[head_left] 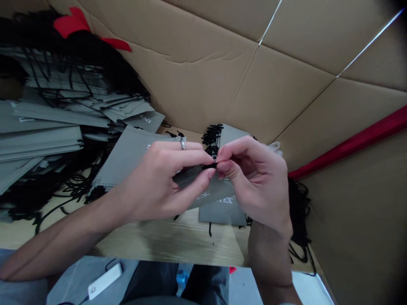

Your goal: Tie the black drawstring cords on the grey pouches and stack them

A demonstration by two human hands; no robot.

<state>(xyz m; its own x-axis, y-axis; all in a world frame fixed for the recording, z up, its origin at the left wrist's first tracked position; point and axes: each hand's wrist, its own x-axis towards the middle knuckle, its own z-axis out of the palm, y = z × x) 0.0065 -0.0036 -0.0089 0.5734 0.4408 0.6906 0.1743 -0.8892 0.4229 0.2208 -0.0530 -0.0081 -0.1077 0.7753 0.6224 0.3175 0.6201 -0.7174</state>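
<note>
My left hand [162,182], with a ring on one finger, pinches a short piece of black cord [210,166] between thumb and index finger. At the cord's other end, the thumb and fingertips of my right hand [259,182] are pressed together on it, nearly touching the left fingertips. A grey drawstring pouch [189,177] hangs at the cord, mostly covered by my left hand. Below lies another grey pouch [222,216] with white lettering ending in "TEX". Whether the cord is knotted there is too small to tell.
Grey pouches [121,154] lie stacked left of my hands, and a larger heap [47,114] with black cords fills the far left. Behind my hands is another stack [235,133]. Cardboard walls [197,80] enclose the wooden table [178,241]. Black cords [299,207] hang at right.
</note>
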